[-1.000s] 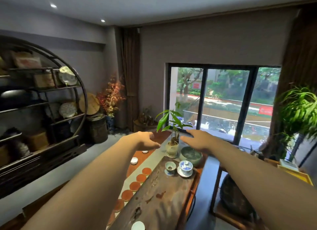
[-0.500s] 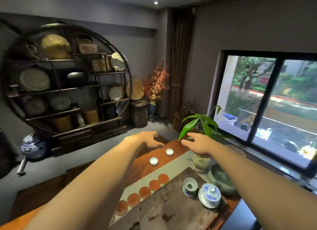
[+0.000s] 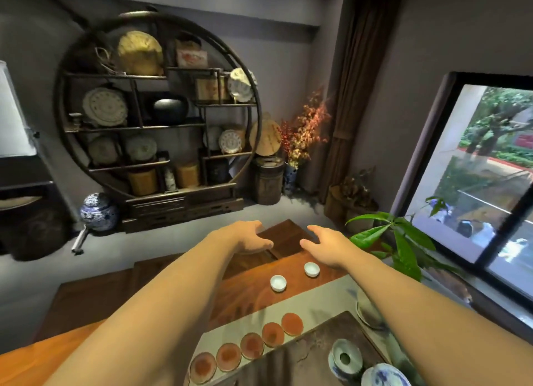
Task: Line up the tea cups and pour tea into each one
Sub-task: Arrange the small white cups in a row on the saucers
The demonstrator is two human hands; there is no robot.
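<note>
Two small white tea cups stand on the wooden table: one (image 3: 278, 283) nearer me, the other (image 3: 311, 269) farther right. My left hand (image 3: 250, 239) hovers beyond them, fingers apart, holding nothing. My right hand (image 3: 325, 246) is stretched out just above the farther cup, open and empty. A blue-and-white lidded gaiwan (image 3: 385, 375) and a blue-and-white strainer cup (image 3: 345, 358) sit on the dark tea tray (image 3: 291, 365) at the bottom right.
Several round orange coasters (image 3: 251, 345) lie in a row on a grey runner beside the tray. A potted green plant (image 3: 402, 243) stands at the right by the window. A dark wooden chair back (image 3: 284, 238) is beyond the table's far edge.
The view has swung left and down. Both hands have reached farther out over the table, past the two white cups, and the right hand has left the plant pot.
</note>
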